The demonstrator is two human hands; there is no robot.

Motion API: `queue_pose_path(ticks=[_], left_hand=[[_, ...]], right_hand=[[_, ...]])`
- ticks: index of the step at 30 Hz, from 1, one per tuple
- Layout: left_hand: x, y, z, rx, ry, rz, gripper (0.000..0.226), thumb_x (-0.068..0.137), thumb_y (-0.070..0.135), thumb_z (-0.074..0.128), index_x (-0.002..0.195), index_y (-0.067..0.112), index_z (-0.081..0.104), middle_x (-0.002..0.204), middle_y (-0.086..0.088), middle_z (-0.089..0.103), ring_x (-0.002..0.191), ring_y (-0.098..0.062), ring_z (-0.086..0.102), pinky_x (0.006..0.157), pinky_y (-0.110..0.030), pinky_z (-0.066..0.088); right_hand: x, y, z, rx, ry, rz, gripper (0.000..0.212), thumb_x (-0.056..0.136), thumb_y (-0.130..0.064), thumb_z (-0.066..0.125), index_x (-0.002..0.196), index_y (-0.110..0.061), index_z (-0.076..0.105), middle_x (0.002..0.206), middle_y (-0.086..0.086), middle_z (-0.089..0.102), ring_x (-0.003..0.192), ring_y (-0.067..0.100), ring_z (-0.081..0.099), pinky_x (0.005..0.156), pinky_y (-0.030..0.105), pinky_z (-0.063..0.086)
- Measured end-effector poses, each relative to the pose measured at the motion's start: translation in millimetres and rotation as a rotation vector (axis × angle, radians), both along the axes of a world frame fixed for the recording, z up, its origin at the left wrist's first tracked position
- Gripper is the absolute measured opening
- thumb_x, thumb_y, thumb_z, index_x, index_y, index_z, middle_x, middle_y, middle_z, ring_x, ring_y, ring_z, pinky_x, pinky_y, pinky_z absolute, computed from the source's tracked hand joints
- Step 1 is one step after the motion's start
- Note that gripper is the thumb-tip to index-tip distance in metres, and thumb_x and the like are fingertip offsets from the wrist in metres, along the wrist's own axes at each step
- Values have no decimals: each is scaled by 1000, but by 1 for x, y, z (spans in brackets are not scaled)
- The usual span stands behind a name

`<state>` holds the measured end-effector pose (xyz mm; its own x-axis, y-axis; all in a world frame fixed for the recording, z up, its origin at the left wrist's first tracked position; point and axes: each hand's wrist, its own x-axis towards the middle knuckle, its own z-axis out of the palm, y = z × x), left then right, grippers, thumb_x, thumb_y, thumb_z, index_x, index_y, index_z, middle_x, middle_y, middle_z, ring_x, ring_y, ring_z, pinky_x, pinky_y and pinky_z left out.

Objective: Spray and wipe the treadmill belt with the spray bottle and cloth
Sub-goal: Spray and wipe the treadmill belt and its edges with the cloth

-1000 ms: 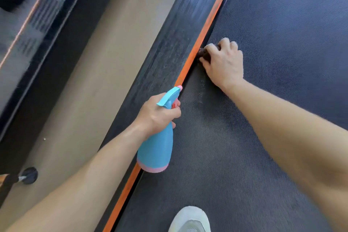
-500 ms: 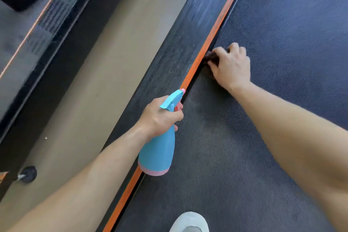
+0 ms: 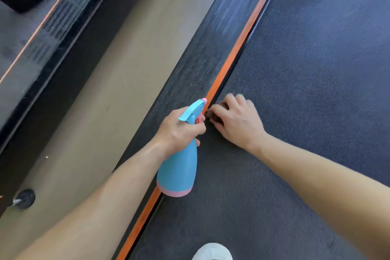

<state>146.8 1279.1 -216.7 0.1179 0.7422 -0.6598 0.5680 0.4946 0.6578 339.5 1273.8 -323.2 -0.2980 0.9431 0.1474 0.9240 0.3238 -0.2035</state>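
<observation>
My left hand (image 3: 179,130) grips the neck of a blue spray bottle (image 3: 179,171) with a pink base, held over the treadmill's left edge with its nozzle pointing up the belt. My right hand (image 3: 236,120) presses a dark cloth (image 3: 213,115) onto the textured black treadmill belt (image 3: 306,91), right beside the orange stripe (image 3: 230,65). The cloth is almost wholly hidden under my fingers. The two hands are nearly touching.
A ribbed black side rail (image 3: 200,65) runs left of the orange stripe, with tan floor (image 3: 118,91) beyond it. Another treadmill (image 3: 31,34) lies at the far left. My white shoe (image 3: 212,252) stands on the belt at the bottom edge. A small black foot (image 3: 24,198) sits on the floor.
My right hand has slid the cloth down along the orange stripe toward me, ending next to the bottle's nozzle. The left hand and bottle stayed about where they were.
</observation>
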Motion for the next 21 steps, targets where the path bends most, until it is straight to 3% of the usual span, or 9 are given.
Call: queue_pose_path(ticks=[4, 7, 11, 15, 18, 21], left_hand=[[-6, -4, -4, 2, 7, 3, 22, 73, 30, 69, 95, 30, 73, 107, 1, 71, 91, -24, 77, 83, -54, 65], [-11, -7, -4, -17, 18, 4, 22, 72, 30, 70, 93, 28, 74, 108, 0, 72, 91, -26, 77, 84, -55, 65], [-11, -9, -5, -21, 35, 28, 27, 70, 29, 68, 95, 22, 75, 107, -3, 74, 85, -29, 78, 85, -55, 64], [-1, -4, -4, -8, 17, 33, 20, 73, 27, 67, 92, 28, 74, 105, -4, 75, 72, -24, 77, 88, -51, 64], [4, -4, -2, 0, -24, 13, 25, 84, 17, 69, 88, 41, 71, 107, 0, 73, 72, -19, 74, 85, -46, 66], [4, -5, 0, -7, -22, 7, 17, 77, 22, 68, 87, 35, 73, 104, 1, 73, 78, -22, 74, 81, -47, 67]], right_hand=[[9, 52, 3, 22, 10, -343, 31, 91, -45, 62, 104, -17, 64, 103, 15, 53, 91, 37, 52, 67, 44, 47], [3, 46, 3, 4, 41, -393, 31, 91, -45, 63, 105, -18, 66, 102, 15, 53, 89, 36, 52, 65, 43, 45], [-14, -3, -3, -71, 156, -182, 31, 87, -44, 65, 105, -20, 68, 99, 11, 53, 87, 33, 51, 64, 42, 49], [-1, -1, -7, -53, 59, 32, 32, 87, -45, 69, 108, -22, 66, 99, 10, 52, 86, 33, 51, 65, 43, 50], [16, 47, 0, -3, 40, -247, 31, 88, -46, 67, 107, -22, 66, 103, 14, 53, 93, 37, 53, 67, 44, 48], [27, 78, 5, -48, 71, -430, 34, 92, -45, 63, 111, -17, 65, 109, 17, 52, 99, 40, 51, 71, 48, 48]])
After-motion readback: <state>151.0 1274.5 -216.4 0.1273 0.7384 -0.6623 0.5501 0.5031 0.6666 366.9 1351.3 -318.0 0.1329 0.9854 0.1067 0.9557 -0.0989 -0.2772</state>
